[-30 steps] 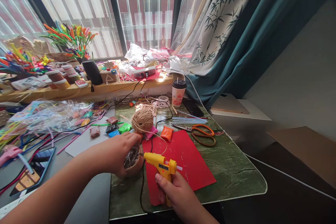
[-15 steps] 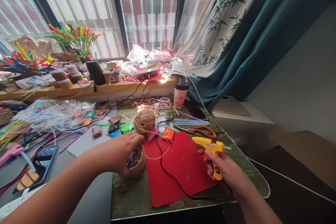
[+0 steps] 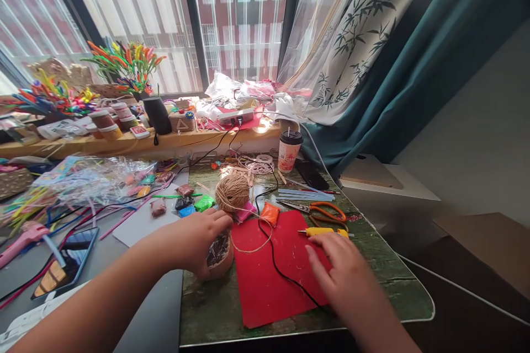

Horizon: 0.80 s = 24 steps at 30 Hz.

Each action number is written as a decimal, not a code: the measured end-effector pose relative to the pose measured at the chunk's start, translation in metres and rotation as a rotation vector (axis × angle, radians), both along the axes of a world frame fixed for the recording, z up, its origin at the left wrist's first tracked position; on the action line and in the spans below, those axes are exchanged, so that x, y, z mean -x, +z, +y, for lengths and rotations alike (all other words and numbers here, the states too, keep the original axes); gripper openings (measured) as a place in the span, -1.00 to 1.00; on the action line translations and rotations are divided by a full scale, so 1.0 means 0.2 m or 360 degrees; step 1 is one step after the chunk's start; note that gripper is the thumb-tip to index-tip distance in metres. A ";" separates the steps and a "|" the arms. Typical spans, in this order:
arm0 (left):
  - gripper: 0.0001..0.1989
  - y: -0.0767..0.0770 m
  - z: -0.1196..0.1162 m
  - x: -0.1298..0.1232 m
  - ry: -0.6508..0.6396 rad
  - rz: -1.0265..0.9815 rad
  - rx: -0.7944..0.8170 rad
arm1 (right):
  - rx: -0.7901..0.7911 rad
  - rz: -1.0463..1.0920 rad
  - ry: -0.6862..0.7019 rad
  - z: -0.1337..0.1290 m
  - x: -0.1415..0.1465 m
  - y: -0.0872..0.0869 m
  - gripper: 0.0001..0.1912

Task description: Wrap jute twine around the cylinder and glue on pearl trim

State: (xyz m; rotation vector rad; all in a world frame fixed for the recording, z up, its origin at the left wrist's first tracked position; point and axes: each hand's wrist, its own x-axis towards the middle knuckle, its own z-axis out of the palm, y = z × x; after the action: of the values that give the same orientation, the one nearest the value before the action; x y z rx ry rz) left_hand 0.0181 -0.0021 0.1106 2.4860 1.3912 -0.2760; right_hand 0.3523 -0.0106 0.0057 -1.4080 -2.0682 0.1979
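Note:
My left hand (image 3: 201, 240) is wrapped around a small round tan pot (image 3: 224, 266); dark, shiny material shows inside its opening. A strand of twine (image 3: 252, 251) loops from beside the pot across a red sheet (image 3: 265, 292). Just behind the pot sits the ball of twine (image 3: 232, 192). My right hand (image 3: 343, 265) is over the right part of the sheet, thumb and fingers apart. Beyond its fingers lies a yellow hot glue gun (image 3: 321, 231), nozzle pointing left, its handle hidden by the hand.
Orange-handled scissors (image 3: 327, 210), glue sticks (image 3: 304, 195) and a lidded paper cup (image 3: 289, 151) stand or lie behind the sheet. Colored clay packets (image 3: 270, 213) surround the twine ball. A black cord (image 3: 285, 276) crosses the sheet. A phone (image 3: 68, 262) and pink glue gun (image 3: 27, 240) lie left.
My right hand has let go of the glue gun, which went from held upright to lying down. My left hand keeps its grip on the pot. The view has shifted slightly.

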 end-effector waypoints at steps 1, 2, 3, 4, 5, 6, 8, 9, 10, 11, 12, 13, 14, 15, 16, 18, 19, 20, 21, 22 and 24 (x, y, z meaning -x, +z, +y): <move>-0.16 -0.01 0.00 0.00 -0.0018 -0.0018 -0.0021 | -0.0141 0.0075 0.0223 -0.03 0.10 0.02 -0.75; -0.15 -0.01 0.00 0.00 -0.0032 -0.0039 -0.0044 | -0.0245 0.0099 0.0429 -0.06 0.20 0.03 -0.68; -0.16 -0.02 0.00 0.01 -0.0044 -0.0062 -0.0068 | -0.0312 0.0078 0.0610 -0.09 0.30 0.03 -0.58; -0.17 -0.03 0.00 0.01 -0.0053 -0.0083 -0.0088 | -0.0356 0.0056 0.0703 -0.11 0.40 0.02 -0.52; -0.19 -0.03 0.00 0.01 -0.0059 -0.0102 -0.0103 | -0.0378 0.0037 0.0743 -0.12 0.48 0.02 -0.50; -0.21 -0.04 0.00 0.01 -0.0060 -0.0115 -0.0112 | -0.0340 0.0034 0.0699 -0.12 0.54 0.00 -0.52; -0.21 -0.04 0.00 0.01 -0.0050 -0.0118 -0.0109 | -0.0237 -0.0012 0.0595 -0.11 0.61 -0.02 -0.69; -0.20 -0.04 0.00 0.01 -0.0043 -0.0113 -0.0101 | -0.0180 -0.0029 0.0562 -0.11 0.63 -0.03 -0.76; -0.21 -0.03 0.00 0.01 -0.0035 -0.0110 -0.0096 | -0.0137 -0.0037 0.0559 -0.10 0.63 -0.04 -0.78; -0.23 -0.03 -0.01 0.01 -0.0028 -0.0113 -0.0097 | -0.0104 -0.0032 0.0575 -0.10 0.63 -0.05 -0.77; -0.26 -0.03 -0.01 0.01 -0.0025 -0.0122 -0.0103 | -0.0083 -0.0013 0.0597 -0.10 0.63 -0.05 -0.77; -0.29 -0.03 -0.01 0.01 -0.0025 -0.0138 -0.0113 | -0.0073 0.0013 0.0616 -0.10 0.62 -0.05 -0.77; -0.32 -0.03 -0.01 0.00 -0.0027 -0.0155 -0.0124 | -0.0067 0.0037 0.0629 -0.11 0.62 -0.05 -0.78; -0.33 -0.03 -0.01 0.00 -0.0030 -0.0171 -0.0137 | -0.0065 0.0053 0.0631 -0.12 0.62 -0.05 -0.79; -0.34 -0.03 -0.02 0.00 -0.0034 -0.0182 -0.0148 | -0.0066 0.0063 0.0626 -0.12 0.62 -0.05 -0.79; -0.33 -0.03 -0.02 0.00 -0.0044 -0.0196 -0.0169 | -0.0072 0.0073 0.0629 -0.13 0.62 -0.05 -0.78; -0.33 -0.03 -0.02 0.00 -0.0048 -0.0201 -0.0178 | -0.0074 0.0075 0.0633 -0.14 0.62 -0.05 -0.78; -0.34 -0.03 -0.02 0.00 -0.0049 -0.0204 -0.0185 | -0.0075 0.0076 0.0635 -0.14 0.63 -0.05 -0.77; -0.34 -0.03 -0.02 0.00 -0.0052 -0.0207 -0.0188 | -0.0074 0.0077 0.0634 -0.14 0.63 -0.05 -0.77; -0.35 -0.04 -0.02 0.00 -0.0054 -0.0207 -0.0190 | -0.0071 0.0078 0.0635 -0.14 0.63 -0.05 -0.77; -0.35 -0.03 -0.02 0.00 -0.0057 -0.0199 -0.0194 | -0.0063 0.0076 0.0628 -0.14 0.63 -0.05 -0.78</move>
State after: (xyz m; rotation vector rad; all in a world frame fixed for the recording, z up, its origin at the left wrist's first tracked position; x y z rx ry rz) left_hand 0.0172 -0.0061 0.1036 2.5789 1.3517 -0.0429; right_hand 0.2255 -0.0388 -0.0045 -0.9497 -2.2782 0.3464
